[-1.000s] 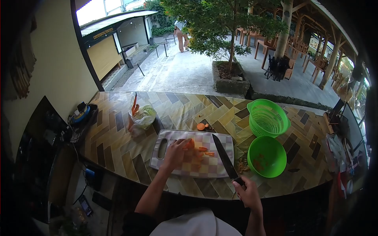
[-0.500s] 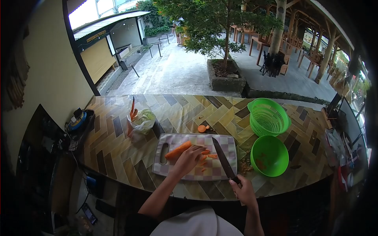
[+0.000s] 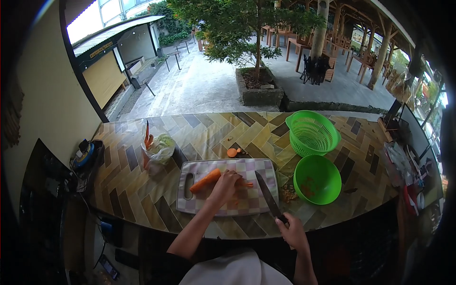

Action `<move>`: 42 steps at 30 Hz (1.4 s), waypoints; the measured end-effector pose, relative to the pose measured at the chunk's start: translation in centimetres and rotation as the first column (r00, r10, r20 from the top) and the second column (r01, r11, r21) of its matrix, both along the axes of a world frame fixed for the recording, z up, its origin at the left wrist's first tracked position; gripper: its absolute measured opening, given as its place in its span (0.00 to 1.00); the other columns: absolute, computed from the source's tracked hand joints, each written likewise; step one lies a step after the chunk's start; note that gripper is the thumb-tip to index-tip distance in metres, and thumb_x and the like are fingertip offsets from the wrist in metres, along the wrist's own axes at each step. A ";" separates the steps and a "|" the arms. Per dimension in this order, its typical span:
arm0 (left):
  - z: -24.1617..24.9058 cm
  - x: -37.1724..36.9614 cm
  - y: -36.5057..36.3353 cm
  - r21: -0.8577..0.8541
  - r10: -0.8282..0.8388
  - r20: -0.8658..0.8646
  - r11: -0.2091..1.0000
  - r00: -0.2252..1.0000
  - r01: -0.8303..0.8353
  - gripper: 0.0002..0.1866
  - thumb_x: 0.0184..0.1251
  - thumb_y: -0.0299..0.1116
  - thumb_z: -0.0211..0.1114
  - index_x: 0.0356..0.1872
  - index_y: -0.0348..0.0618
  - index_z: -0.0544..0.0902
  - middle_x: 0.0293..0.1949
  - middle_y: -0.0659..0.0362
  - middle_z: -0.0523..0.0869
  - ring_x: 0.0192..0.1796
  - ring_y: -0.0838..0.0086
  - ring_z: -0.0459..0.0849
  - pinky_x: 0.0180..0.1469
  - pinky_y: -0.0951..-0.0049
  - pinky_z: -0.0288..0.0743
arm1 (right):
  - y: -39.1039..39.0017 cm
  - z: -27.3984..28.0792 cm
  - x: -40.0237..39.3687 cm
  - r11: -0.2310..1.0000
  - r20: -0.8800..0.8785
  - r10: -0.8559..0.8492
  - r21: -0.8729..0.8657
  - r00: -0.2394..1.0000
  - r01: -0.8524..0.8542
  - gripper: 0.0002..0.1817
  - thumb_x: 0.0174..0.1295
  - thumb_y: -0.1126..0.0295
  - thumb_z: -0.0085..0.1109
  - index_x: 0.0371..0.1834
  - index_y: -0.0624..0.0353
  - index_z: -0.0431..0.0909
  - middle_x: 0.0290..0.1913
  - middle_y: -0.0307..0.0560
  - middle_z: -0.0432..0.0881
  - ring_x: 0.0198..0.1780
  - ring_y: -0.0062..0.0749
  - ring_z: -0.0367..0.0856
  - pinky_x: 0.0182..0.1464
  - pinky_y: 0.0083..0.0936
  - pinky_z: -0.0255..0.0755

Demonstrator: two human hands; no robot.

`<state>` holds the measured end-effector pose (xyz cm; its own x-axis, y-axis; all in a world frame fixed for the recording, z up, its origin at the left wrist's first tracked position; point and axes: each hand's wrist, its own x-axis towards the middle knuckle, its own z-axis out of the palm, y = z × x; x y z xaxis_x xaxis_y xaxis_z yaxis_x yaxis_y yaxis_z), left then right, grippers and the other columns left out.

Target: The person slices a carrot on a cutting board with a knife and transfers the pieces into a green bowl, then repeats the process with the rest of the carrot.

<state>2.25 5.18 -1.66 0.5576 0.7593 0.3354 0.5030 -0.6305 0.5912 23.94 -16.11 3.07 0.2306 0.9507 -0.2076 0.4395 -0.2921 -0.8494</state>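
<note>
My left hand [image 3: 227, 185] is on the cutting board [image 3: 256, 206], fingers bunched over cut carrot strips [image 3: 249, 184]; most of the strips are hidden under it. Beside that hand lies a peeled carrot piece [image 3: 205, 180], tilted across the board. In my right hand [image 3: 293, 232] is the handle of a large kitchen knife [image 3: 268, 194]. Its blade points away from me, above the board's right side. Small orange bits lie on the board near my left fingers.
Right of the board stand a green bowl [image 3: 327, 185] with orange scraps inside and a green colander [image 3: 313, 135]. Behind the board are carrot ends [image 3: 232, 152]. A plastic bag [image 3: 159, 149] with carrots and a pale green vegetable sits at the left. Peelings [image 3: 289, 194] lie beside the bowl.
My left fingers have drawn together over the carrot strips, which now show less. The knife stays in my right hand at the board's right side. The whole view has shifted slightly.
</note>
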 end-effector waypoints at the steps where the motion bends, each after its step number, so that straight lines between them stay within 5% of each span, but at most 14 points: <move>1: -0.3 0.1 0.2 0.016 0.007 0.015 1.000 1.000 -0.008 0.16 0.49 0.18 0.66 0.42 0.35 0.87 0.43 0.49 0.87 0.51 0.55 0.82 0.57 0.62 0.75 | 0.0 0.3 -0.3 1.000 0.070 0.015 0.016 0.997 -0.016 0.14 0.69 0.63 0.59 0.38 0.67 0.77 0.24 0.55 0.80 0.27 0.43 0.81 0.32 0.39 0.70; 5: -0.2 0.4 0.1 -0.058 0.051 0.037 0.997 0.998 -0.049 0.16 0.48 0.15 0.59 0.39 0.31 0.87 0.43 0.45 0.86 0.53 0.52 0.81 0.61 0.60 0.73 | 0.3 -0.3 -1.7 0.996 0.415 0.046 0.049 0.909 -0.072 0.14 0.70 0.63 0.55 0.44 0.66 0.75 0.30 0.62 0.83 0.37 0.59 0.84 0.38 0.49 0.74; 8: -0.4 0.6 0.0 -0.049 0.082 0.076 0.996 0.994 -0.079 0.14 0.50 0.15 0.59 0.39 0.31 0.87 0.42 0.45 0.87 0.52 0.52 0.81 0.59 0.60 0.73 | 0.4 1.6 -2.9 0.990 0.555 0.139 -0.062 0.821 -0.125 0.15 0.71 0.62 0.54 0.46 0.65 0.74 0.29 0.62 0.83 0.37 0.60 0.84 0.40 0.52 0.74; 14: -0.3 0.2 0.3 -0.082 0.078 0.122 0.994 0.989 -0.068 0.11 0.54 0.18 0.61 0.38 0.31 0.87 0.41 0.46 0.87 0.51 0.52 0.82 0.56 0.60 0.75 | 0.1 3.4 -2.4 0.964 0.406 0.265 -0.086 0.875 -0.251 0.14 0.70 0.61 0.55 0.44 0.64 0.75 0.29 0.62 0.82 0.36 0.63 0.82 0.40 0.52 0.73; 17: -0.7 0.2 0.7 -0.092 0.070 0.118 0.994 0.991 -0.059 0.11 0.54 0.18 0.61 0.38 0.31 0.87 0.41 0.46 0.87 0.50 0.52 0.82 0.56 0.60 0.75 | 0.3 3.2 -1.5 0.990 0.259 0.136 -0.012 0.956 -0.137 0.15 0.69 0.63 0.57 0.43 0.68 0.77 0.32 0.65 0.82 0.38 0.63 0.82 0.39 0.49 0.71; 27: -1.0 1.5 0.2 -0.034 0.169 0.198 0.986 0.966 -0.165 0.16 0.48 0.14 0.61 0.40 0.32 0.88 0.41 0.46 0.88 0.48 0.54 0.85 0.53 0.63 0.77 | 3.1 0.2 -3.0 0.994 0.512 0.077 0.028 0.856 -0.107 0.13 0.71 0.63 0.52 0.47 0.63 0.75 0.30 0.63 0.84 0.36 0.62 0.83 0.40 0.53 0.74; 42: -1.2 1.4 -0.4 -0.051 0.184 0.221 0.983 0.958 -0.177 0.18 0.47 0.18 0.63 0.42 0.34 0.88 0.44 0.49 0.87 0.51 0.56 0.82 0.57 0.63 0.77 | 3.2 -0.1 -3.3 0.993 0.449 0.085 0.036 0.890 -0.112 0.15 0.70 0.63 0.54 0.50 0.64 0.75 0.31 0.66 0.82 0.38 0.65 0.82 0.40 0.55 0.72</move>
